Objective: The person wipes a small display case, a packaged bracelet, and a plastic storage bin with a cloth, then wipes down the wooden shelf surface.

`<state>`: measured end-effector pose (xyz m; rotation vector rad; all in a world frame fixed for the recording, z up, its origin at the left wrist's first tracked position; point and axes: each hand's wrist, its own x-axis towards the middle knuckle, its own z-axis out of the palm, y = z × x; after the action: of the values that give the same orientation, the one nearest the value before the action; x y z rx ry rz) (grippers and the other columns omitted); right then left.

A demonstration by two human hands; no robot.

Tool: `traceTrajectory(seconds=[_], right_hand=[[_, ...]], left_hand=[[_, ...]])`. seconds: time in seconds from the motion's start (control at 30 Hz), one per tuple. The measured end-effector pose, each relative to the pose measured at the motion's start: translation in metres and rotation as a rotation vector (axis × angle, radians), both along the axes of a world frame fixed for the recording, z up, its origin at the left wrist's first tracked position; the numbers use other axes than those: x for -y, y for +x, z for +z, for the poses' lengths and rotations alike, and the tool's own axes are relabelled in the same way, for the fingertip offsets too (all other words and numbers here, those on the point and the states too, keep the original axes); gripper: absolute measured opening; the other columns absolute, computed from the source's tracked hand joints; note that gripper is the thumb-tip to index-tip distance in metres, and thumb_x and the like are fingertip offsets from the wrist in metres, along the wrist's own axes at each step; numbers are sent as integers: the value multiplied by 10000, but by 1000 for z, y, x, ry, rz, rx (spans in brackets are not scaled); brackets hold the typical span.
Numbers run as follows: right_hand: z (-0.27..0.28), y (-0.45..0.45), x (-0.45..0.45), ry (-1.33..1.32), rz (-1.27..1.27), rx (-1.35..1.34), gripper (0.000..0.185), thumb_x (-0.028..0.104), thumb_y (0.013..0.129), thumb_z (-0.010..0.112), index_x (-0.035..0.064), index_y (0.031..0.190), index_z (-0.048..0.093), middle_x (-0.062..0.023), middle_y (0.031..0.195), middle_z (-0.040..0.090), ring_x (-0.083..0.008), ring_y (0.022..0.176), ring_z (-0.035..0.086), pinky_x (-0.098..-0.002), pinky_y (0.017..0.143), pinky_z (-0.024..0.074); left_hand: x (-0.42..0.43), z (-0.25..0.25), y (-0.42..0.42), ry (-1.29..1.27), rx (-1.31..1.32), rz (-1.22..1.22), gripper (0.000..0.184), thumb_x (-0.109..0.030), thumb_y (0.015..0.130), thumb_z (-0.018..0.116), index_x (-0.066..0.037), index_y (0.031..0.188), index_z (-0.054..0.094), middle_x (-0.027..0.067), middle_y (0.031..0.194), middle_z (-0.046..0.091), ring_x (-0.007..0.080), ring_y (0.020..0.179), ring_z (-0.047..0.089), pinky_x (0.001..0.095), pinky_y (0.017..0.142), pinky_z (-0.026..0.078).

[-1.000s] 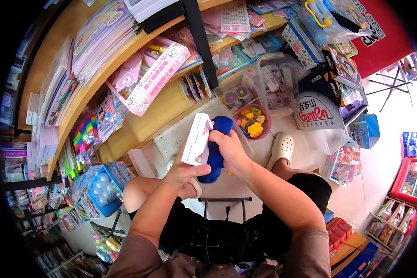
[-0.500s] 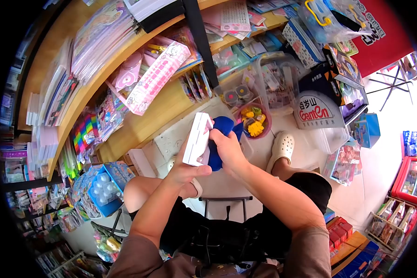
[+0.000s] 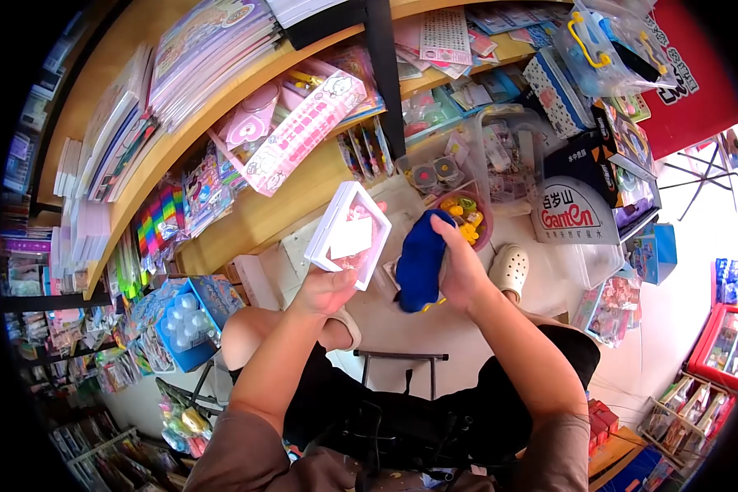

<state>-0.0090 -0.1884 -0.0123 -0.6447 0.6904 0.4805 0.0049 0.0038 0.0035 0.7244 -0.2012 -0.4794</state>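
Note:
My left hand [image 3: 328, 293] grips the lower end of a white open-fronted box [image 3: 330, 220], thumb on its edge. The box is tilted; pink contents and a pale blank card [image 3: 352, 238] show inside it. To its right, my right hand [image 3: 465, 266] holds a dark blue cloth [image 3: 421, 261] with a bit of yellow at its lower edge. The cloth hangs apart from the box, and some of my right fingers are hidden behind it. Just beyond the cloth stands a pink basket [image 3: 487, 230] with yellow items [image 3: 466, 217].
Curved wooden shelves [image 3: 213, 111] with books and a pink patterned box [image 3: 305, 133] rise ahead and left. Clear plastic bins [image 3: 512, 156] and a Ganten carton [image 3: 574, 211] stand to the right. A blue box [image 3: 187, 324] of clear balls sits by my left knee.
My hands have moved apart, the blue cloth going right, away from the box. The white box has turned so its open front and contents show. The camera view has shifted slightly.

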Motion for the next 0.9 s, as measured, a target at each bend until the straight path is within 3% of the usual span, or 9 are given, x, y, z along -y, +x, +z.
traceTrajectory(seconds=[0.1, 0.2, 0.4, 0.5, 0.63, 0.73, 0.83, 0.9], right_hand=[[3, 4, 4, -45, 45, 15, 258, 278, 878, 536, 71, 1032, 535, -64, 940, 601, -204, 854, 605, -358, 766, 497], [22, 5, 3, -286, 119, 76, 291, 294, 853, 566, 56, 1021, 553, -48, 855, 596, -145, 754, 593, -295, 678, 494], [20, 9, 4, -416, 225, 233, 275, 294, 841, 568, 36, 934, 595, -31, 808, 591, -111, 710, 569, -248, 653, 461], [22, 8, 1, -354, 273, 311, 211, 232, 835, 593, 36, 913, 598, -19, 812, 592, -100, 691, 553, -228, 649, 445], [14, 4, -4, -554, 333, 583, 150, 55, 832, 604, 34, 978, 576, -9, 884, 574, -73, 808, 525, -217, 738, 430], [1, 7, -3, -927, 334, 923, 160, 57, 836, 592, 11, 987, 567, -26, 907, 566, -89, 847, 515, -220, 771, 415], [-1, 6, -8, -902, 275, 841, 161, 70, 782, 616, 23, 930, 579, -94, 886, 573, -255, 907, 514, -336, 804, 401], [12, 5, -9, -1007, 317, 847, 143, 60, 772, 613, 23, 905, 574, -105, 867, 566, -280, 921, 508, -353, 815, 395]], left_hand=[[-2, 1, 1, -7, -13, 5, 913, -125, 666, 752, -90, 1407, 220, 188, 1440, 226, 263, 1340, 221, 377, 1093, 154], [-3, -2, 2, -7, -13, -6, 914, -114, 663, 750, -90, 1407, 220, 175, 1441, 232, 256, 1341, 220, 371, 1091, 154], [1, 0, -1, 175, 21, 24, 976, -152, 603, 773, -74, 1403, 221, 207, 1422, 251, 284, 1343, 219, 366, 1098, 153], [3, 2, -2, 231, 82, 19, 950, -130, 601, 785, -67, 1390, 259, 146, 1419, 284, 242, 1325, 253, 347, 1083, 172], [-2, -1, -4, 293, 57, -40, 929, -120, 598, 790, -55, 1377, 288, 93, 1402, 325, 216, 1307, 283, 338, 1071, 196], [-2, -1, -5, 290, 28, -15, 936, -126, 593, 796, -50, 1376, 289, 93, 1388, 341, 213, 1299, 293, 338, 1068, 201], [2, -2, -3, 270, 81, 45, 1006, -171, 589, 795, -59, 1403, 215, 198, 1420, 266, 277, 1332, 245, 357, 1093, 159], [2, -1, -1, 174, 30, 51, 945, -164, 622, 780, -46, 1390, 241, 166, 1397, 314, 251, 1311, 282, 349, 1080, 192]])
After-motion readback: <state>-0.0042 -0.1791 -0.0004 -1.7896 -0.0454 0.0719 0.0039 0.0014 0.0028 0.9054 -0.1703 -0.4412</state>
